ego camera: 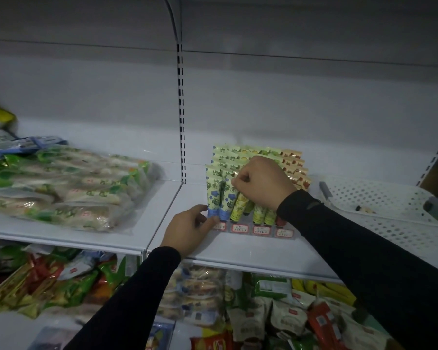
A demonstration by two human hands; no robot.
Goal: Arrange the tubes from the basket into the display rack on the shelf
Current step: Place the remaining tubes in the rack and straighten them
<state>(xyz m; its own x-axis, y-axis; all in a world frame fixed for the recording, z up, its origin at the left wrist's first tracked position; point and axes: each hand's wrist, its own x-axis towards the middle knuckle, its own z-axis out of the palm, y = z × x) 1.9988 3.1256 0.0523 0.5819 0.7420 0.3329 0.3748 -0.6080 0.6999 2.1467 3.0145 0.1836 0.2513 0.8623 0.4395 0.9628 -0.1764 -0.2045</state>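
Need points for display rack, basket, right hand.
display rack (261,230), head view, clear front strip with labels
basket (379,195), head view, perforated white wall
right hand (262,183), head view, back of the hand, over the tubes

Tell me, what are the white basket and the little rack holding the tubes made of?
The white basket looks like matte moulded plastic: its walls are punched with even rows of round holes. The display rack seems to be clear glossy plastic, perhaps acrylic: you can see through its front lip, and it catches light. The tubes look like soft printed plastic.
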